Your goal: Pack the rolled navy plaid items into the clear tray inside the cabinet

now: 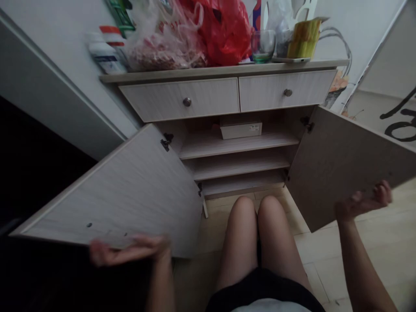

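A pale wood-grain cabinet has both lower doors swung outward. My left hand (126, 250) is at the lower free edge of the left cabinet door (130, 190). Motion smears its fingers, so their grip is unclear. On the other side, my right hand (364, 203) has its fingers curled at the lower edge of the right cabinet door (344, 160). Between the doors, a white box (241, 129) rests on the upper shelf (208, 147). Two lower shelves show beneath it.
Two closed drawers with round knobs (186, 102) run above the opening. The cabinet top (227, 69) bears white bottles (105, 56), a clear plastic bag (162, 47), a red bag (224, 34) and a drinking glass (262, 47). My knees (256, 212) are close before the shelves.
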Available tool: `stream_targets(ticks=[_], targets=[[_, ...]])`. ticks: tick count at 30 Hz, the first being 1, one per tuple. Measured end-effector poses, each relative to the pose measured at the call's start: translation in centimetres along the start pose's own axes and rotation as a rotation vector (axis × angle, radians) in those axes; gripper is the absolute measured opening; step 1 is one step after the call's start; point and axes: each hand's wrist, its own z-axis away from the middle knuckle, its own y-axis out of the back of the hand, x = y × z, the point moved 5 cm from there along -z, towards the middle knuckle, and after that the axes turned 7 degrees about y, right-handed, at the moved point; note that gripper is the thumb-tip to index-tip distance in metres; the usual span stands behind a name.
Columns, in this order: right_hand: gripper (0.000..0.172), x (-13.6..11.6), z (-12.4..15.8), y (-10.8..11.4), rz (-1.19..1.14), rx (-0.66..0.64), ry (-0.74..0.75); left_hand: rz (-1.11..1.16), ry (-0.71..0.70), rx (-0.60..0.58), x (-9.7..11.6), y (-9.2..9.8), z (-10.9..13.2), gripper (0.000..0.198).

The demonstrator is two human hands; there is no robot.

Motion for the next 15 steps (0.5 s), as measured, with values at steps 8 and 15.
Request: stream_targets(ticks=[8, 15], targets=[[0.051, -6.9, 2.2, -13.6, -0.454, -0.464, -0.114, 0.25, 0.094, -0.863, 2.9, -18.4, 7.0, 0.048], [0.054, -7.6, 6.1, -29.0, -0.706, -0.912, -0.402, 0.171, 0.123, -1.182, 6.2, -32.3, 8.5, 0.053]])
